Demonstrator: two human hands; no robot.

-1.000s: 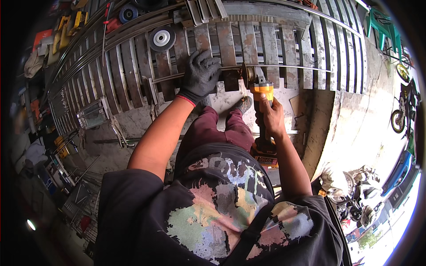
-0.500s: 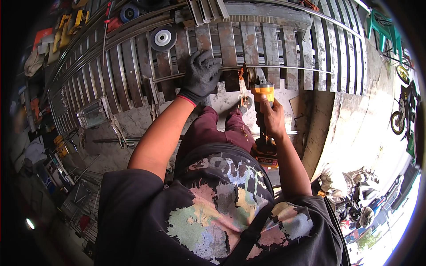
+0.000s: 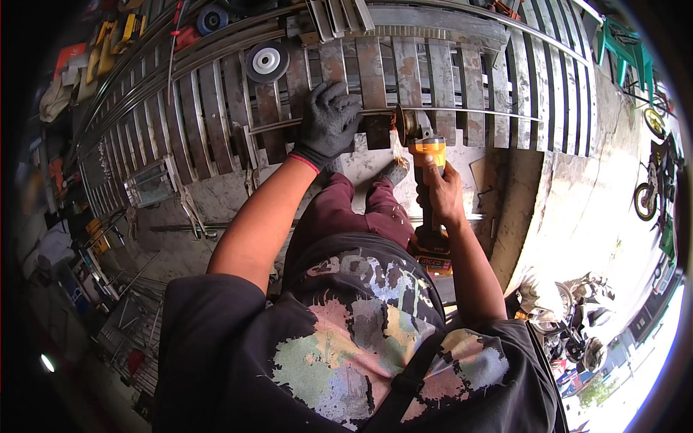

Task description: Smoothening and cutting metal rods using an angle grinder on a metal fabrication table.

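Note:
A thin metal rod [image 3: 476, 111] lies across the near part of a slatted steel bench [image 3: 370, 76]. My left hand [image 3: 328, 124], in a dark grey glove, closes over the rod left of the cut. My bare right hand [image 3: 445, 191] grips a yellow and black cordless angle grinder [image 3: 427, 146] by its body, battery end toward me. The grinder's disc [image 3: 401, 123] stands edge-on against the rod, right of my left hand. Orange sparks stream from the contact toward my foot. The glove hides part of the rod and my fingertips.
A round grinding disc [image 3: 267, 63] lies on the slats beyond my left hand. Metal channel pieces [image 3: 338, 18] are at the far edge. Locking pliers [image 3: 190, 211] hang at the bench's near left. A green plastic stool [image 3: 626, 49] stands far right. My shoe [image 3: 395, 172] is below the sparks.
The spark stream has become narrower, with fewer sparks scattered lower down. Both hands and the grinder stay nearly in place, the disc still at the rod.

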